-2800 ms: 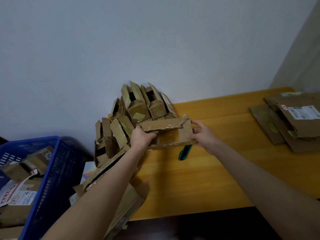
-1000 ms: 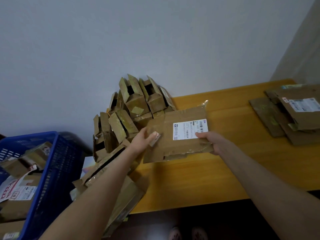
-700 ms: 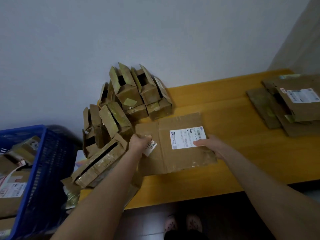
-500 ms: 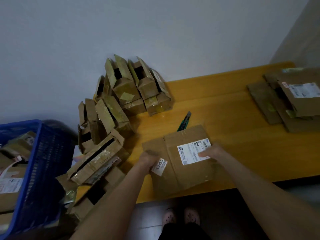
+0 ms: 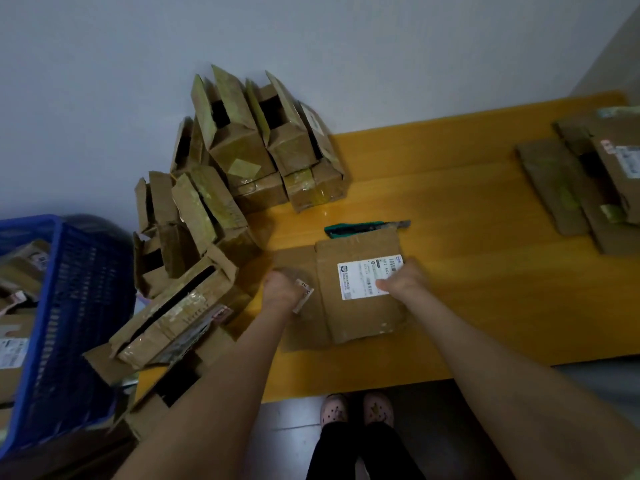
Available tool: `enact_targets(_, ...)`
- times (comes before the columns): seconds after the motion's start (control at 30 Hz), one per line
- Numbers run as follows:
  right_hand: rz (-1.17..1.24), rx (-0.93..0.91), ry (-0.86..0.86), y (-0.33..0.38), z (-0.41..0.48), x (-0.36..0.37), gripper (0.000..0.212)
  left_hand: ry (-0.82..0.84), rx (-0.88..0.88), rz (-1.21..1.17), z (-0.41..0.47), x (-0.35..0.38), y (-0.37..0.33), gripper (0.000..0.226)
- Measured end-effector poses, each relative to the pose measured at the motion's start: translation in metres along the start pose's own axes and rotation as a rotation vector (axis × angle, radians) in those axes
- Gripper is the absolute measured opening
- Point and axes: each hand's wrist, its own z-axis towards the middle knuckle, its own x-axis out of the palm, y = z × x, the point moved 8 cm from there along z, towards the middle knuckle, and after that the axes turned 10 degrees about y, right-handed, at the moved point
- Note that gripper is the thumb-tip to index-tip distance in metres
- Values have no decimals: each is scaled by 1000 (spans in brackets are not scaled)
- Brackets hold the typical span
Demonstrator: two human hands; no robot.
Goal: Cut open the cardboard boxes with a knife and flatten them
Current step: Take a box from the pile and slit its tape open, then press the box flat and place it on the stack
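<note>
Pressing a flattened cardboard box (image 5: 360, 317) down onto the yellow wooden table (image 5: 502, 306), close to the near edge. Bearing on its left flap with the left hand (image 5: 282, 289), with fingers seemingly balled under and closing on nothing that shows, right beside a small white tag (image 5: 304, 296). Resting the right hand (image 5: 403, 279) on the white shipping label (image 5: 360, 280). Blurring too much there to tell whether those fingers are straight or curled.

Showing barcodes, a small blue mark in the label's far right corner and rows of fine print, all too small to read. Showing what may be a 2 on the tag.

Leaving the green knife (image 5: 363, 227) untouched on the table just past the box's far edge, lengthwise along it, blade end toward the right.

Standing at a table pushed against a pale grey wall (image 5: 311, 46). Facing a pile of opened boxes (image 5: 242, 150) with taped flaps, heaped at the table's left end against that wall. Keeping a blue plastic basket (image 5: 69, 306) of more labelled cardboard at the far left. Keeping a stack of flattened cardboard (image 5: 568, 195) at the right end, with another white label (image 5: 630, 161) too blurred to read. Wearing pink perforated clogs (image 5: 356, 408) on a dark floor below the table edge.
</note>
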Motion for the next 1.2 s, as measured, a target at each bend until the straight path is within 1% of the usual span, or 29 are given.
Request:
enact_targets(0.07, -54, -2, -52, 2, 3, 6, 75, -72, -9, -8, 1, 0, 2, 74)
enact_targets(0.13, -184, 4, -104, 2, 1, 13, 82, -152, 47, 147, -1, 3, 1, 80)
enact_targets(0.2, -312, 11, -138, 4, 0, 17, 92, -209, 202, 375, 2, 13, -10, 78)
enact_targets(0.27, -450, -15, -180, 15, -3, 20, 103, -198, 383, 566, 7, 31, -27, 74)
enact_targets(0.3, -525, -68, -211, 24, -3, 22, 107, -171, 436, 631, 12, 39, -32, 72)
enact_targets(0.33, -588, -162, -239, 37, -5, 25, 107, -149, 457, 674, 18, 45, -34, 69)
enact_targets(0.37, -648, -293, -251, 52, -6, 31, 104, -140, 462, 701, 25, 49, -33, 68)
enact_targets(0.43, -763, -568, -222, 75, -8, 50, 91, -171, 466, 743, 36, 53, -25, 70)
enact_targets(0.47, -810, -649, -187, 79, -4, 60, 82, -203, 479, 759, 38, 53, -22, 73)
enact_targets(0.5, -850, -674, -153, 77, 3, 69, 75, -237, 497, 755, 39, 53, -19, 74)
enact_targets(0.53, -873, -666, -136, 74, 12, 75, 71, -273, 518, 734, 40, 52, -17, 73)
enact_targets(0.57, -879, -651, -136, 70, 19, 78, 71, -301, 538, 720, 41, 52, -17, 71)
enact_targets(0.63, -876, -647, -170, 64, 27, 82, 72, -315, 554, 734, 43, 54, -18, 67)
enact_targets(0.77, -896, -641, -241, 59, 37, 84, 68, -368, 587, 732, 44, 54, -18, 65)
enact_targets(0.97, -898, -644, -262, 58, 37, 85, 66, -386, 594, 739, 43, 53, -19, 66)
enact_targets(1.2, -934, -630, -246, 59, 38, 83, 72, -381, 581, 734, 44, 53, -19, 68)
